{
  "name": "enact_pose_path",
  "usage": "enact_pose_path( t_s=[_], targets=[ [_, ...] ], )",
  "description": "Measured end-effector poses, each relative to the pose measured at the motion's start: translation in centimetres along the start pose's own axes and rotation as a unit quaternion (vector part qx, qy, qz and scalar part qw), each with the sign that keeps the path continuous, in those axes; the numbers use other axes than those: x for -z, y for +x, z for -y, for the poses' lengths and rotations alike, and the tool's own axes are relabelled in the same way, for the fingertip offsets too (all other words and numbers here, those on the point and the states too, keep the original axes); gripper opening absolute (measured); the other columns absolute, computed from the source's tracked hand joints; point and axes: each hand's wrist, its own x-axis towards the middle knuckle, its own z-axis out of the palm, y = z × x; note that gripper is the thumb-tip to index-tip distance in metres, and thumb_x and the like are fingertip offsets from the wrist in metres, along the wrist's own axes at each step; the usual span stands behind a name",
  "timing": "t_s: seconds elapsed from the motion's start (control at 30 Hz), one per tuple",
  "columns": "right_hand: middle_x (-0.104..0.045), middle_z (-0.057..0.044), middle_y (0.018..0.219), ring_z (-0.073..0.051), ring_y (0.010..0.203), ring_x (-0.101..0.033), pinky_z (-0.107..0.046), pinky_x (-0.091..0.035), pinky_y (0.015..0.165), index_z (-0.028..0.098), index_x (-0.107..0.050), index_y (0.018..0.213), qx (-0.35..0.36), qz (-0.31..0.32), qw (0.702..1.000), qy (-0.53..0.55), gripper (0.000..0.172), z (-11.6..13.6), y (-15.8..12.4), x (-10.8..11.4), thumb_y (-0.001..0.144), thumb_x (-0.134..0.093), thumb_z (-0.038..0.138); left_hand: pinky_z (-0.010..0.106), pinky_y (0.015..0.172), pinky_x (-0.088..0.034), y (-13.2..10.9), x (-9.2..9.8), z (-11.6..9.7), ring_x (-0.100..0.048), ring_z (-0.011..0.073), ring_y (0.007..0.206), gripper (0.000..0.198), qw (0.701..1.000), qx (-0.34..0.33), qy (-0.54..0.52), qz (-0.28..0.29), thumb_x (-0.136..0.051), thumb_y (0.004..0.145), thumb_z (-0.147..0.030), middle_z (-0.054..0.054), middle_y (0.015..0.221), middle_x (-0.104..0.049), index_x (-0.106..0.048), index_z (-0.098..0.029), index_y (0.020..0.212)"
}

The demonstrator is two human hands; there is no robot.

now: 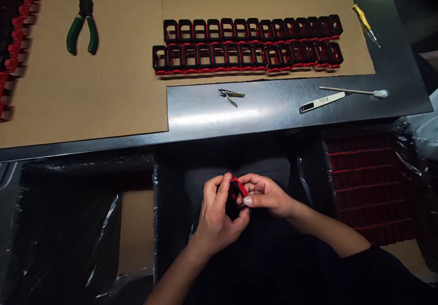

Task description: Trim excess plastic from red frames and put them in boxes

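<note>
A small black-and-red plastic frame (241, 188) is held in front of my lap, below the table edge. My left hand (215, 214) wraps round its left side, thumb and fingers gripping it. From the other side my right hand (265, 195) pinches the red edge between thumb and fingers. On the table, two rows of similar black-and-red frames (212, 55) stand side by side on cardboard. Nail clippers (231, 95) lie on the bare metal just beyond my hands.
Green-handled cutting pliers (83, 27) rest on the cardboard (119, 90). To the right lie a yellow-handled tool (364, 18), a cotton swab (352, 90) and a white-handled tool marked A55 (323, 101). Plastic-lined bins flank my lap; the right one holds rows of red-and-black parts (369, 182).
</note>
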Motion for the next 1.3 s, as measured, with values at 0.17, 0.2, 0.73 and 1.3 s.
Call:
enact_pose_path(
  t_s=[0.17, 0.2, 0.73, 1.3],
  targets=[
    [-0.074, 0.000, 0.078, -0.009, 0.060, -0.067, -0.021, -0.055, 0.061, 0.015, -0.065, 0.111, -0.023, 0.015, 0.996, 0.089, 0.048, 0.1, 0.3, -0.1, 0.072, -0.088, 0.031, 0.047, 0.091, -0.058, 0.0, -0.3, 0.4, -0.060, 0.0276, 0.108, 0.098, 0.998, -0.030, -0.011, -0.060, -0.071, 0.080, -0.026, 0.014, 0.121, -0.058, -0.014, -0.018, 0.159],
    [-0.073, 0.001, 0.077, -0.009, 0.061, -0.067, -0.021, -0.055, 0.062, 0.015, -0.066, 0.110, -0.018, 0.016, 0.996, 0.089, 0.047, 0.1, 0.3, -0.1, 0.072, -0.088, 0.030, 0.047, 0.091, -0.058, 0.0, -0.4, 0.5, -0.061, 0.0275, 0.108, 0.099, 0.997, -0.036, -0.012, -0.065, -0.072, 0.080, -0.027, 0.014, 0.121, -0.058, -0.013, -0.018, 0.159],
    [-0.074, -0.006, 0.093, -0.019, 0.083, -0.068, -0.034, -0.055, 0.079, 0.019, -0.072, 0.108, 0.327, -0.202, 0.766, -0.515, 0.026, 8.6, 2.6, 0.1, 0.090, -0.068, 0.037, 0.042, 0.095, -0.058, 0.3, 0.5, 0.4, -0.063, 0.0256, 0.112, 0.072, 1.000, 0.013, -0.020, -0.018, -0.070, 0.078, -0.024, 0.013, 0.123, -0.058, -0.042, -0.016, 0.143],
    [-0.061, -0.011, 0.109, -0.028, 0.105, -0.051, -0.047, -0.048, 0.096, 0.022, -0.059, 0.119, 0.373, -0.287, 0.495, -0.730, 0.040, 14.6, 10.7, 3.3, 0.093, -0.062, 0.053, 0.044, 0.103, -0.055, 0.1, 0.4, 0.7, -0.060, 0.0267, 0.123, 0.072, 0.994, -0.013, -0.099, -0.051, -0.073, 0.079, -0.024, 0.014, 0.133, -0.058, -0.044, -0.021, 0.145]
  ],
)
